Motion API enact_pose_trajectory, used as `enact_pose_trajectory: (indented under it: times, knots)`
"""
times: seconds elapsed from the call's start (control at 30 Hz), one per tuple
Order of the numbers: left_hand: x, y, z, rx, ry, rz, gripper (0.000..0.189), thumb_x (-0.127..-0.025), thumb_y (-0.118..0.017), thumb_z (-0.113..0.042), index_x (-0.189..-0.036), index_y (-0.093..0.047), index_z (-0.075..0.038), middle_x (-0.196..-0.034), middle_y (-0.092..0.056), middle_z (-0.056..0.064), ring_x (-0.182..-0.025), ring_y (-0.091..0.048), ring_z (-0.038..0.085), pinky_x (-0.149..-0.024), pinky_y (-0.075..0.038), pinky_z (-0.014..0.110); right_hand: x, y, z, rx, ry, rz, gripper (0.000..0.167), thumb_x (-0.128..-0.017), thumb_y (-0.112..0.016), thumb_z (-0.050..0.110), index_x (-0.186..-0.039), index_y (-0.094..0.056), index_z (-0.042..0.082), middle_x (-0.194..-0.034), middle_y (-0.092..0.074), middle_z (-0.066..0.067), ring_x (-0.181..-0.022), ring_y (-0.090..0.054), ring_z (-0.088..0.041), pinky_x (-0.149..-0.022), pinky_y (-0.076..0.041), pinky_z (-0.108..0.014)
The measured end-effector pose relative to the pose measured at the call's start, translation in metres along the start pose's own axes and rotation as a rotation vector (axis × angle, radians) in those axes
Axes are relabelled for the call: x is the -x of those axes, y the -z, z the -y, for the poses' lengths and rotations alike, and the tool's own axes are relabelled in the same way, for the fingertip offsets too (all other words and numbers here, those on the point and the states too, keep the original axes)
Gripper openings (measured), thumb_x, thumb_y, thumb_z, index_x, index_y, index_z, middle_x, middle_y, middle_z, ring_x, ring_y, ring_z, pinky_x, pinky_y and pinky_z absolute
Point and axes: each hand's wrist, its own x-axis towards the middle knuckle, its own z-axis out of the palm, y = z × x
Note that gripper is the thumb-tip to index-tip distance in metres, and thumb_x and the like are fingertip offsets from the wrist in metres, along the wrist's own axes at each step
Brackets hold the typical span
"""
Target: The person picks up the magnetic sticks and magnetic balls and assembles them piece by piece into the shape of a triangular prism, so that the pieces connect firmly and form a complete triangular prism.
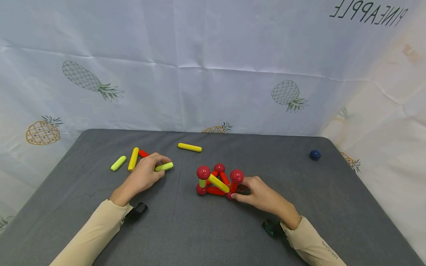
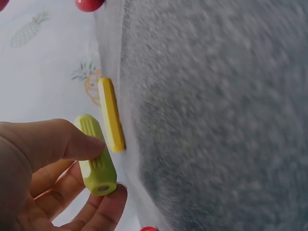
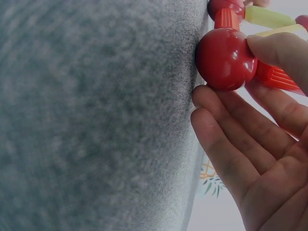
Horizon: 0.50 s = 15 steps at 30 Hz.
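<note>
Closest in are two beige sleeves (image 1: 96, 231), each with a black wrist device (image 1: 137, 211) by its cuff, above a table covered in grey cloth (image 1: 179, 236).

The right hand (image 1: 261, 194) grips the ball-and-rod frame (image 1: 215, 190) at its near right corner: thumb against the lower red ball (image 3: 226, 58), index finger on the other side, remaining fingers extended past it. The frame stands on the cloth at centre, with red balls and red rods at its base, two balls raised on uprights, and a yellow diagonal rod (image 1: 218, 183) slanting across the near side. That low corner seems a sound place to brace; light pressure should suffice, since squeezing could twist the joints.

Left of the frame and apart from it, the left hand (image 1: 145, 174) pinches a lime-green rod (image 1: 164, 167) between thumb and fingertips. One end, with a round grey inset, is uncovered; a mid-length pinch with the ends bare would probably handle best.

Just beyond that hand lie a second lime-green rod (image 1: 118, 163), a yellow rod (image 1: 133, 159) and a partly hidden red rod (image 1: 143, 153). Farther back are another yellow rod (image 1: 189, 147) and, far right, a dark blue ball (image 1: 315, 155), before the pineapple-print curtain (image 1: 199, 99).
</note>
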Motion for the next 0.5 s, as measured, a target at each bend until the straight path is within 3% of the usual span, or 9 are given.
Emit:
enact_pose_trajectory:
  times: [0.23, 0.5]
  knots:
    - [0.0, -0.001, -0.014, 0.016, -0.019, 0.012, 0.031, -0.088, -0.065, 0.003, -0.118, -0.068, -0.004, -0.113, -0.069, 0.013, -0.091, -0.063, 0.023, -0.075, -0.051, 0.036, 0.001, 0.0, -0.001, -0.01, 0.019, -0.006, 0.016, -0.091, -0.072, 0.016, -0.106, -0.07, 0.01, -0.097, -0.074, 0.001, -0.087, -0.068, -0.006, -0.081, -0.057, -0.026]
    - [0.001, -0.001, -0.029, 0.046, -0.068, -0.033, 0.03, -0.089, -0.065, 0.002, -0.117, -0.069, -0.007, -0.111, -0.07, 0.009, -0.084, -0.061, 0.018, -0.069, -0.049, 0.028, 0.001, -0.001, -0.001, -0.013, 0.018, -0.007, 0.016, -0.091, -0.072, 0.016, -0.105, -0.07, 0.01, -0.096, -0.074, 0.001, -0.086, -0.067, -0.005, -0.08, -0.057, -0.026]
